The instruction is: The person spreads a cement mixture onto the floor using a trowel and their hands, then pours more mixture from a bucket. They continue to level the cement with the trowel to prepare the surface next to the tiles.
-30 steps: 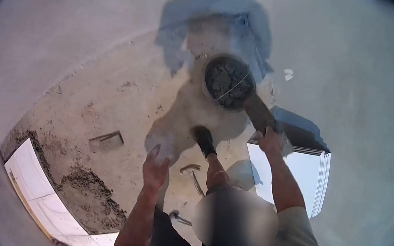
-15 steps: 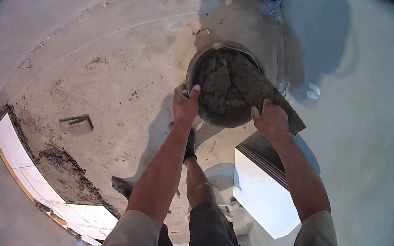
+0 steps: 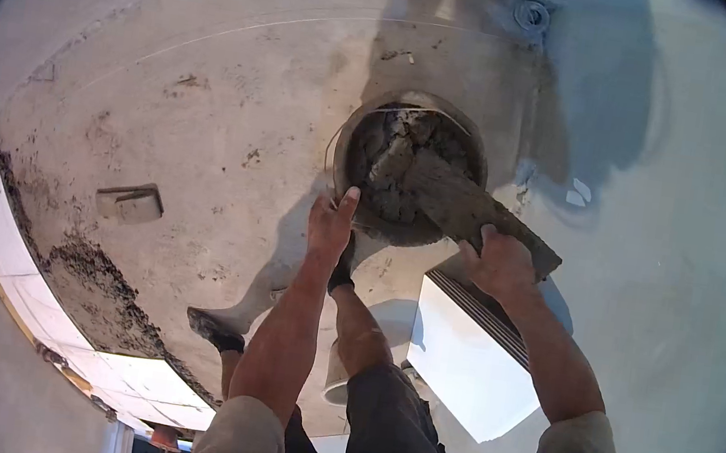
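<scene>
"where's the bucket (image 3: 399, 234)?"

"on the floor (image 3: 228, 135), ahead of the person's legs, mouth up. whether it's tilted a little, i can't tell. there's lumpy dark mix (image 3: 384, 170) inside, and a thin handle (image 3: 424, 109) lies across the far side of the mouth."

"and the left hand (image 3: 330, 222)?"

"at the near left of the rim, thumb on top and fingers bent beside it. that grip is clamped on the bucket's edge."

"what's the right hand (image 3: 505, 262) doing?"

"its grip is closed around a flat board (image 3: 471, 204), near the end closest to the person. the board slants over the bucket's right side, with its far end in the mix. it's coated in the same dark stuff."

"anything close by?"

"a stack of white-topped panels (image 3: 474, 356), below the right hand in the view, with layered dark edges. one dark shoe (image 3: 343, 265) is just beside the bucket."

"and further off, to the left?"

"a shallow rectangular thing (image 3: 129, 202) lies alone on the floor. past it, a row of white panels (image 3: 27, 274) borders a strip of rough dark material (image 3: 99, 283). over on the right there are two white scraps (image 3: 579, 193), apart from the board."
</scene>
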